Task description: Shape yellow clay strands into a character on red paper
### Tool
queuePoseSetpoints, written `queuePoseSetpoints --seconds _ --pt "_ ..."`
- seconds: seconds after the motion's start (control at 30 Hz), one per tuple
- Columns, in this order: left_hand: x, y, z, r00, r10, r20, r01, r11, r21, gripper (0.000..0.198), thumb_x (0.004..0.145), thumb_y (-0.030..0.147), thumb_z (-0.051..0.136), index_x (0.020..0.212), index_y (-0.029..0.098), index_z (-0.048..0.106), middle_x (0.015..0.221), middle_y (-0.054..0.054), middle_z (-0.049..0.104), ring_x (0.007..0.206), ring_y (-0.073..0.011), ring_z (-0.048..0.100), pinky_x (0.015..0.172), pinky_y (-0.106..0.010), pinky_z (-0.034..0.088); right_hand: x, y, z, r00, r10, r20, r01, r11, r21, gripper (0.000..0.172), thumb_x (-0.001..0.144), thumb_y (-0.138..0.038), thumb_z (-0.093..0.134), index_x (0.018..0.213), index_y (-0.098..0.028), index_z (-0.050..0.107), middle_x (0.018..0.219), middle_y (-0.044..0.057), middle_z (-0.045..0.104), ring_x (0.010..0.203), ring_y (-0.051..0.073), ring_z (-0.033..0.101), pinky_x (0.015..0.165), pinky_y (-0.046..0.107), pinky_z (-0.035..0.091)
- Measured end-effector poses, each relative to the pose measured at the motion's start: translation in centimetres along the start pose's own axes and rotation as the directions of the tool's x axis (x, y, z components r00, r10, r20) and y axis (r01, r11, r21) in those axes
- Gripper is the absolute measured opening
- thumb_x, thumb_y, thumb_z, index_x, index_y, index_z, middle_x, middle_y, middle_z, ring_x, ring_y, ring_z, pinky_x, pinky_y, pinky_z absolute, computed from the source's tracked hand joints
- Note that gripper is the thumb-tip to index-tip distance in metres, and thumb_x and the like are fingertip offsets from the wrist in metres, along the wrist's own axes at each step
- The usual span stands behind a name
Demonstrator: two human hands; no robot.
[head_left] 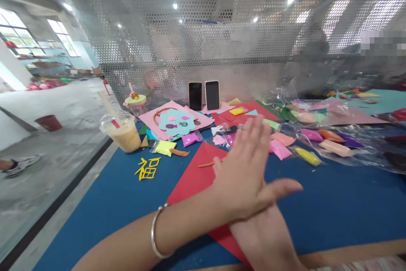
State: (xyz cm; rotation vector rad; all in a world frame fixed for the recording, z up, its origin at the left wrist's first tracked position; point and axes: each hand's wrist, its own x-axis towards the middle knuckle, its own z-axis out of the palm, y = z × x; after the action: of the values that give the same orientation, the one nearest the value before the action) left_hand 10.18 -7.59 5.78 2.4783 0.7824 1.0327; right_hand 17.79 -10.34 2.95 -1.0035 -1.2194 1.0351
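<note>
My left hand (242, 173), with a silver bangle on the wrist, lies flat across my right hand (264, 231), palm against palm. Its fingers are straight and its thumb sticks out to the right. Most of my right hand is covered; its heel and one fingertip show. Whatever may be between the palms is hidden. Beneath them, a red paper sheet (190, 178) is turned cornerwise on the blue tabletop (120, 207). A thin orange-brown clay strip (206, 164) rests on that sheet. Left of it lies a yellow clay Chinese character (148, 168).
Several bagged clay packets, including yellow-green (165, 147) and pink (280, 149), lie beyond my hands. A plastic drink cup (125, 133) stands at the left edge. A decorated pink card (174, 123) lies before two phones (212, 95) propped against a perforated metal panel (177, 55).
</note>
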Motion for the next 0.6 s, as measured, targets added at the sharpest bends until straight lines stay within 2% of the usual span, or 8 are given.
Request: queuePoseSetpoints --seconds 0.07,0.13,0.2,0.27,0.33,0.4,0.47,0.6 --pt "-0.4 0.2 -0.6 0.998 -0.053 -0.018 0.053 0.999 -0.003 0.081 0.093 0.064 0.016 0.152 0.014 -0.009 0.158 -0.012 -0.012 0.144 -0.0295 -0.012 0.118 -0.055 0.000 -0.4 -0.7 -0.1 0.996 0.084 0.019 -0.086 0.982 0.167 0.071 0.089 -0.066 0.006 0.137 -0.036 0.049 0.133 0.001 0.060 0.132 0.024 0.046 0.102 0.049 0.044" --pt "-1.1 0.7 -0.9 0.998 -0.043 0.051 0.046 0.998 -0.049 0.085 0.093 0.065 0.022 0.150 0.016 -0.017 0.156 -0.011 -0.019 0.143 -0.0320 -0.016 0.118 -0.057 0.004 -0.5 -1.0 0.1 0.991 0.135 0.005 -0.128 0.929 0.348 0.070 0.088 -0.069 0.011 0.139 -0.038 0.046 0.139 0.000 0.055 0.132 0.023 0.046 0.101 0.046 0.045" --pt "-1.8 1.0 -0.9 0.994 0.006 0.112 0.002 0.998 -0.070 0.092 0.089 0.068 0.030 0.148 0.020 -0.023 0.156 -0.009 -0.021 0.142 -0.0344 -0.017 0.117 -0.060 0.003 -0.6 -1.1 0.9 0.995 0.075 -0.070 -0.037 0.897 0.441 0.077 0.083 -0.076 0.017 0.145 -0.036 0.036 0.145 0.000 0.048 0.137 0.024 0.038 0.105 0.048 0.041" --pt "-2.0 1.0 -1.2 0.996 0.013 0.085 -0.008 0.998 -0.058 0.092 0.088 0.070 0.029 0.147 0.024 -0.025 0.156 -0.005 -0.023 0.142 -0.0339 -0.017 0.116 -0.060 0.000 -0.9 -1.2 1.8 0.994 0.055 -0.098 -0.007 0.898 0.440 0.086 0.078 -0.082 0.023 0.148 -0.033 0.032 0.148 0.001 0.044 0.141 0.026 0.031 0.108 0.050 0.036" --pt "-2.0 0.9 -1.3 0.997 -0.071 -0.030 0.069 0.996 -0.048 0.080 0.092 0.066 0.018 0.147 0.028 -0.025 0.154 0.001 -0.027 0.142 -0.0306 -0.019 0.118 -0.057 -0.001 -1.4 -1.3 2.4 0.986 0.163 -0.028 -0.137 0.903 0.407 0.079 0.080 -0.078 0.028 0.144 -0.033 0.039 0.146 0.002 0.047 0.140 0.027 0.032 0.110 0.050 0.034" --pt "-2.0 1.2 -1.2 0.981 -0.148 -0.122 0.142 0.988 -0.055 0.070 0.092 0.063 0.006 0.146 0.031 -0.026 0.153 0.006 -0.030 0.142 -0.0286 -0.020 0.119 -0.055 0.000 -1.7 -1.6 2.4 0.984 0.178 0.014 -0.172 0.926 0.336 0.074 0.084 -0.075 0.022 0.142 -0.034 0.043 0.143 0.002 0.050 0.138 0.028 0.037 0.109 0.052 0.035" --pt "-2.1 2.0 -0.8 0.988 -0.110 -0.107 0.105 0.993 -0.052 0.074 0.088 0.069 0.005 0.145 0.035 -0.026 0.154 0.010 -0.026 0.142 -0.0296 -0.018 0.120 -0.055 0.000 -1.6 -1.7 2.1 0.996 0.083 0.015 -0.084 0.965 0.249 0.071 0.084 -0.075 0.022 0.143 -0.039 0.039 0.141 -0.001 0.052 0.138 0.028 0.036 0.109 0.053 0.034" --pt "-2.0 2.7 -1.2 0.990 -0.067 -0.126 0.061 0.997 -0.051 0.076 0.086 0.074 0.013 0.144 0.042 -0.024 0.156 0.016 -0.017 0.143 -0.0265 -0.015 0.122 -0.049 0.002 -1.1 -1.7 2.4 0.998 -0.058 0.025 0.056 0.995 0.077 0.072 0.076 -0.070 0.048 0.143 -0.051 0.029 0.142 -0.010 0.049 0.142 0.028 0.026 0.111 0.052 0.032"
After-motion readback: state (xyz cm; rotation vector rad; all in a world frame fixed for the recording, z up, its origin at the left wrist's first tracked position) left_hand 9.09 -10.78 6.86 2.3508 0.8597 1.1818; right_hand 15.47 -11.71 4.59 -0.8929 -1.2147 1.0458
